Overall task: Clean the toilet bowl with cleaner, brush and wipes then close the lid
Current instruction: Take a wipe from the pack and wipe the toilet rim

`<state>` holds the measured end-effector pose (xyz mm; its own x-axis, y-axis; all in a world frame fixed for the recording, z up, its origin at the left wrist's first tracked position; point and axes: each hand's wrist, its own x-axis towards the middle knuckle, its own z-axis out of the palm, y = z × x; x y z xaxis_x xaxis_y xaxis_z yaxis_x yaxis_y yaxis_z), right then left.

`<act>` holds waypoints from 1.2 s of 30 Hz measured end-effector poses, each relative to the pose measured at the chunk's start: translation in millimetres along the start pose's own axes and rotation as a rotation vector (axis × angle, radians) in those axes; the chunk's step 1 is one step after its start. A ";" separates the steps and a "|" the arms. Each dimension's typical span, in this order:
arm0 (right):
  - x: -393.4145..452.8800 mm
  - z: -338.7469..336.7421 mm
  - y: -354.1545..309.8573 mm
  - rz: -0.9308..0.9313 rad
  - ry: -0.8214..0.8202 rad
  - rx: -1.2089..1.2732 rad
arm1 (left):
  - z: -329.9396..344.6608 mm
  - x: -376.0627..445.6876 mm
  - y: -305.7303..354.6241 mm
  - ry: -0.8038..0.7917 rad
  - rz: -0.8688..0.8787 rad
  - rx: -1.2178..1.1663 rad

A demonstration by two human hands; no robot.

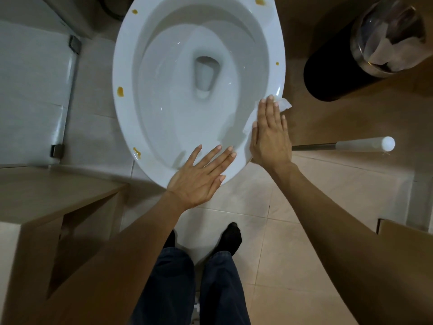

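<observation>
Two flat hands on a toilet rim, one pressing a wipe.

The right hand (269, 134) lies with fingers straight, pressing a thin white wipe (251, 118) on the right front edge of the toilet bowl (121, 66) – the left hand (199, 177) rests spread flat on the bowl's front edge, holding nothing. The wipe looks limp and light, likely to bunch or tear, so a flat palm suits it – the glossy rim looks slippery. Yellow spots (120, 91) remain on the bowl's left rim.
</observation>
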<state>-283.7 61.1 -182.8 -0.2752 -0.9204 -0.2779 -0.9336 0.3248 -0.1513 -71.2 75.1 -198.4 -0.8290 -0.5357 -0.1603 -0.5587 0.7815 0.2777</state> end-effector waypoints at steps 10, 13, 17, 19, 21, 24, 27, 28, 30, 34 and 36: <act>-42.4 15.6 1.5 -0.036 0.003 0.037 | 1.4 0.9 -0.3 0.009 0.010 0.008; -18.3 9.2 9.1 -0.037 0.017 0.029 | 2.0 0.6 -0.7 0.017 0.010 0.005; 8.1 2.2 14.8 -0.032 0.042 0.058 | 3.1 0.8 -0.8 0.010 0.024 -0.004; 6.4 3.1 14.0 -0.034 0.050 0.059 | 4.2 0.9 -0.8 0.005 0.032 -0.019; -3.4 4.7 10.6 -0.045 0.054 0.069 | 4.0 1.1 -1.1 0.004 0.033 -0.031; -24.1 8.7 5.7 -0.075 0.023 0.097 | 3.1 1.0 -1.1 0.012 0.030 -0.047; -29.7 9.0 9.2 -0.107 0.007 0.080 | 3.3 0.9 -0.5 0.015 0.022 -0.054; -25.1 7.7 11.7 -0.114 0.011 0.079 | 3.3 0.8 -0.3 0.013 0.019 -0.055; -8.6 4.8 15.5 -0.101 0.024 0.083 | 4.1 0.7 -0.8 0.006 0.016 -0.051; 24.5 -1.9 16.1 -0.049 0.025 0.098 | 4.4 0.7 -0.8 0.000 0.018 -0.033; 23.1 -1.7 15.4 -0.047 0.019 0.099 | 3.8 0.9 -0.6 0.000 0.018 -0.030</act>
<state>-304.9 44.5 -189.9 -0.2364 -0.9388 -0.2507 -0.9187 0.3000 -0.2568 -71.7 75.4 -202.4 -0.8391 -0.5216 -0.1546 -0.5426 0.7812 0.3088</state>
